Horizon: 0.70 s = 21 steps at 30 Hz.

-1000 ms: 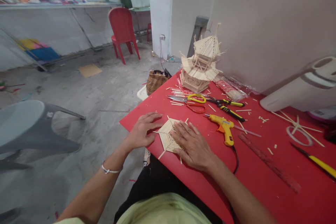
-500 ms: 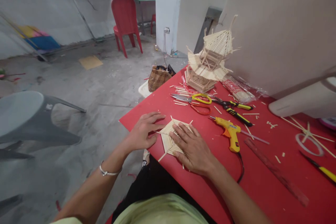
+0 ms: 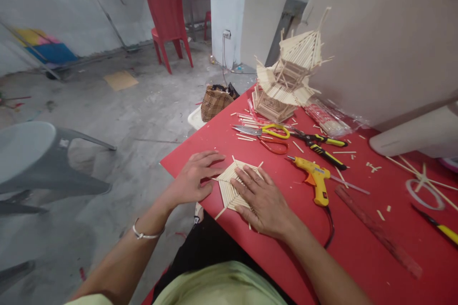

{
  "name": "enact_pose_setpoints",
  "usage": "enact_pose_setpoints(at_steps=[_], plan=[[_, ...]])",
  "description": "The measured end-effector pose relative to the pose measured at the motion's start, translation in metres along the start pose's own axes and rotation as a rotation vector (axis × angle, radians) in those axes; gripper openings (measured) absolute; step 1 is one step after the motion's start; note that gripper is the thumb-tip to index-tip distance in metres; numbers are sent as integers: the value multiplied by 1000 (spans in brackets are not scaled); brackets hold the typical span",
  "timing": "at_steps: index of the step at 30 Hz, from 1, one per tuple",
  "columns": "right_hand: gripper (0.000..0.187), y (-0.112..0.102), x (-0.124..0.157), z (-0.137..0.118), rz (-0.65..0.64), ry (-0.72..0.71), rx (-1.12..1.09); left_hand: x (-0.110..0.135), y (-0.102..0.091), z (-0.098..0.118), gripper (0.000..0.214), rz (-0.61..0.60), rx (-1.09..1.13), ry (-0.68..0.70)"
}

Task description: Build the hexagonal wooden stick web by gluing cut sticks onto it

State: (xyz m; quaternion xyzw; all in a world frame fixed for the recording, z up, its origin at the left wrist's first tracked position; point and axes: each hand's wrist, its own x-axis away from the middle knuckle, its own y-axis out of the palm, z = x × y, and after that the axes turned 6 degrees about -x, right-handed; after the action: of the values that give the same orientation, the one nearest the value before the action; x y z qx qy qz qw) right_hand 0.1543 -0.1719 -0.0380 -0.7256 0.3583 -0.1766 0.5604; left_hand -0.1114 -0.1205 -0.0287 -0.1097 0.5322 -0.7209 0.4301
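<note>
A flat hexagon panel of glued wooden sticks (image 3: 229,186) lies near the front left corner of the red table (image 3: 358,248). My right hand (image 3: 263,200) lies flat on its right half, fingers spread. At the panel's left edge rests my left hand (image 3: 195,178), fingers stretched out and touching the table. Neither hand grips anything.
A tiered stick pagoda model (image 3: 288,81) stands at the table's back. Yellow-handled scissors (image 3: 265,132), pliers (image 3: 324,145), a yellow glue gun (image 3: 315,178), a ruler (image 3: 375,231) and loose sticks lie to the right. A grey stool (image 3: 39,159) and red chair (image 3: 166,19) stand on the floor.
My hands stay pressed on the stick panel. Only the camera has tipped down and shifted a little, so the table items sit slightly to the right in view.
</note>
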Motion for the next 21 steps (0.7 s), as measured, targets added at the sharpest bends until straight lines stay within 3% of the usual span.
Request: enact_pose_setpoints(at_steps=[6, 9, 12, 15, 17, 21], plan=[[60, 1, 0, 2, -10, 0, -35, 0, 3, -4, 49, 14, 20, 6], [56, -1, 1, 5, 64, 7, -87, -1, 4, -8, 42, 95, 78, 23], [52, -2, 4, 9, 256, 66, -132, 2, 6, -2, 27, 309, 97, 1], [48, -1, 8, 16, 437, 134, -154, 13, 9, 26, 12, 566, -47, -38], [45, 2, 9, 21, 510, 163, -172, 21, 12, 53, 11, 504, -115, 61], [41, 5, 11, 28, 596, 192, -215, 23, 18, 99, 13, 101, -304, 354]])
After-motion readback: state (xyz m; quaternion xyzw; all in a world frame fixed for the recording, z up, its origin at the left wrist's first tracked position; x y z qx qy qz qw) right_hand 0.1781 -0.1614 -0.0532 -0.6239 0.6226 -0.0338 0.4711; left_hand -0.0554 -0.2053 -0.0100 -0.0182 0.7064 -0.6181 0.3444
